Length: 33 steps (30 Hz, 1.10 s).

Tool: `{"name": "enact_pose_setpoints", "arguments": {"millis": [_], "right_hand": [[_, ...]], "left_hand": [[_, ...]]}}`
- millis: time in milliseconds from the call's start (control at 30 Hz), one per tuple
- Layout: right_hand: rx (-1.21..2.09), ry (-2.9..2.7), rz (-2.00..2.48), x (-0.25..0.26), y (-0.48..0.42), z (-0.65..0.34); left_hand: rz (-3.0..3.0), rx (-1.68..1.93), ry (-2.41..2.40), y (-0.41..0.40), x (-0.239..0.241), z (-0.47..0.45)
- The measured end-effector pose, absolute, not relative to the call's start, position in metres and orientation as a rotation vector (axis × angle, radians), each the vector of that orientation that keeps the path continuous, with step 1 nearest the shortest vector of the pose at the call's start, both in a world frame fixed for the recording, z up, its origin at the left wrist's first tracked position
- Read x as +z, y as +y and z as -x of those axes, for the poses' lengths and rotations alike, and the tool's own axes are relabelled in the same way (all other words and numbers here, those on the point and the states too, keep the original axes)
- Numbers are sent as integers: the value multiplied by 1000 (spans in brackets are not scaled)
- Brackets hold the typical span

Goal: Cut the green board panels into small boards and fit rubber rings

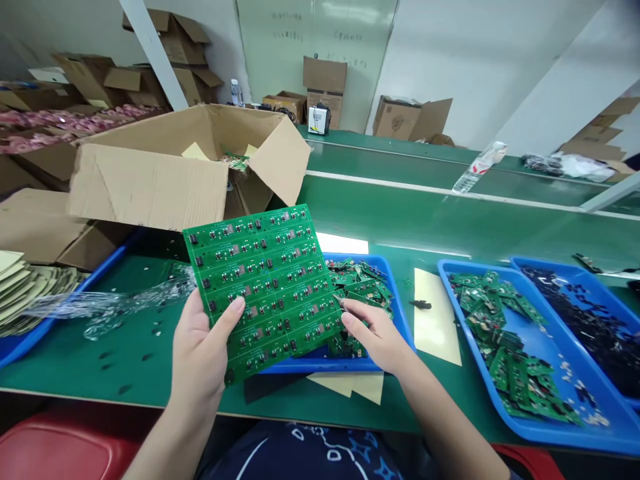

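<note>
A large green circuit board panel (267,287), made of several rows of small boards, is held tilted above the table. My left hand (203,353) grips its lower left edge, thumb on the face and fingers behind. My right hand (373,333) pinches the panel's right edge with its fingertips. Just behind the panel sits a blue tray (395,320) heaped with small separated green boards (363,280).
An open cardboard box (165,167) stands at the back left, with crumpled clear plastic film (110,307) in front. To the right lie yellow paper (435,317), a blue tray of boards (545,393) and a blue tray of dark parts (590,320). A plastic bottle (477,167) lies behind.
</note>
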State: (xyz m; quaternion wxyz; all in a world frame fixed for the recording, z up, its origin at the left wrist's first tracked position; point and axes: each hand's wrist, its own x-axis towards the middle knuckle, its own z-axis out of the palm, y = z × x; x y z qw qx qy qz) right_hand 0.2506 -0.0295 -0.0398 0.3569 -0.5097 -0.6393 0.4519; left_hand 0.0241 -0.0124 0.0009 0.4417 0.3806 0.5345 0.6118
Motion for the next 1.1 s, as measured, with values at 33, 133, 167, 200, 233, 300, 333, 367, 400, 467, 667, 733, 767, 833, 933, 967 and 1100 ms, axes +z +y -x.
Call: {"name": "enact_pose_setpoints", "arguments": {"millis": [33, 133, 167, 200, 233, 300, 333, 367, 400, 467, 667, 733, 767, 833, 933, 967, 1100], "right_hand": [[1183, -1665, 1284, -39, -29, -251], [1248, -1691, 1232, -35, -27, -253], [1249, -1698, 1241, -33, -27, -254], [1236, -1705, 1259, -32, -27, -255], [1218, -1713, 1278, -32, -27, -256], [1175, -1728, 1304, -31, -28, -256], [1145, -1734, 1314, -31, -28, -256], [1109, -1742, 1326, -31, -28, -255], [1067, -1753, 1342, -31, -28, -253], [974, -1787, 1385, -30, -28, -250], [717, -1887, 1489, -30, -27, -242], [663, -1905, 1509, -32, -26, -240], [641, -1914, 1523, -32, -26, -239], [613, -1930, 1554, -33, -25, -239], [759, -1903, 1493, -32, -23, -244], [882, -1880, 1428, -32, -23, -248], [1334, -1792, 1188, -32, -27, -261]], "left_hand": [[-939, 1528, 1316, -12, 0, -23], [-928, 1530, 1294, -12, -2, -21], [-938, 1525, 1290, -12, -1, -21], [-956, 1521, 1289, -12, -1, -20], [-982, 1523, 1290, -12, 1, -20], [-1034, 1542, 1290, -12, 3, -21], [-1055, 1558, 1294, -13, 4, -21], [-1072, 1573, 1309, -14, 4, -22], [-1088, 1583, 1337, -14, 4, -22], [-1133, 1581, 1423, -16, 4, -22], [-1321, 1583, 1646, -19, 4, -22], [-1379, 1606, 1680, -21, 7, -26], [-1402, 1620, 1709, -22, 9, -28], [-1432, 1651, 1769, -24, 12, -31], [-1324, 1653, 1654, -24, 16, -29], [-1247, 1639, 1570, -22, 16, -27], [-1002, 1677, 1373, -13, 18, -16]]}}
